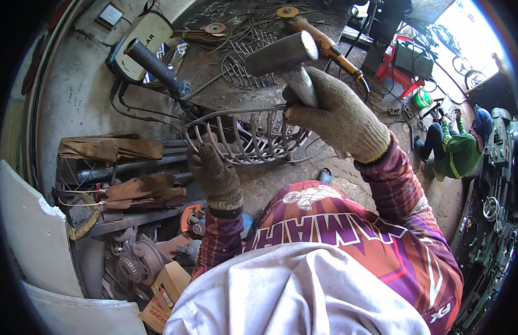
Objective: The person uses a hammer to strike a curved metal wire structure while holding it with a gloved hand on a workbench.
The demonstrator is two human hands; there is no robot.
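Note:
A basket-like frame of bent metal rods [258,139] lies against the near edge of the worktable. My left hand [215,177], in a dirty knitted glove, is closed around the frame's left end. In my gloved right hand [342,114] is a hammer [284,54] with a heavy cylindrical head, gripped by its pale handle close to the head. The hammer is raised over the frame's right part, its head apart from the rods. My right hand and the handle hide some of that end. The left fingertips are partly hidden by the rods.
An orange angle grinder [326,44], discs [215,28], loose rods and cables crowd the dark table [206,92]. A thick upright pipe [155,67] stands beside a welding machine [137,53]. Motor parts [140,259] lie lower left. A person in green [460,151] crouches far right.

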